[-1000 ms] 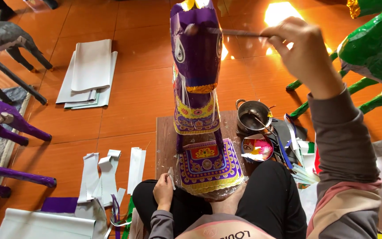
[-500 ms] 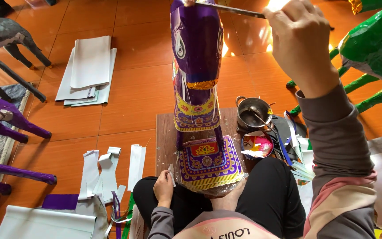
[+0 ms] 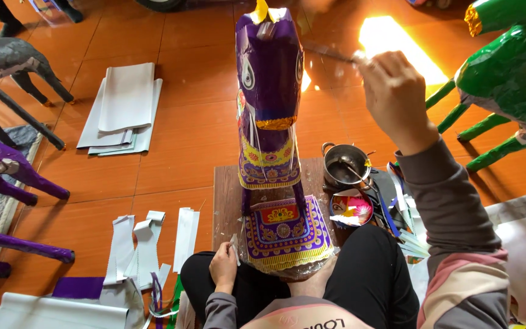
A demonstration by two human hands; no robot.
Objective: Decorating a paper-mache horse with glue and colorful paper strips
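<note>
Right hand (image 3: 394, 91) grip around brush (image 3: 330, 53); left hand (image 3: 222, 267) pinching purple horse (image 3: 270, 91) saddle edge.

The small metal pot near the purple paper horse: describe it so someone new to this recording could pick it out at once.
Start at the tall purple paper horse standing on the wooden board in front of the seated person. Just right of its decorated chest sits a small metal pot with a stick leaning inside. Unlike the flat, colourful round dish beside it, it is plain, grey and deep.

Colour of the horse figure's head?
Purple horse figure, yellow-tipped; head view shows it best.
</note>
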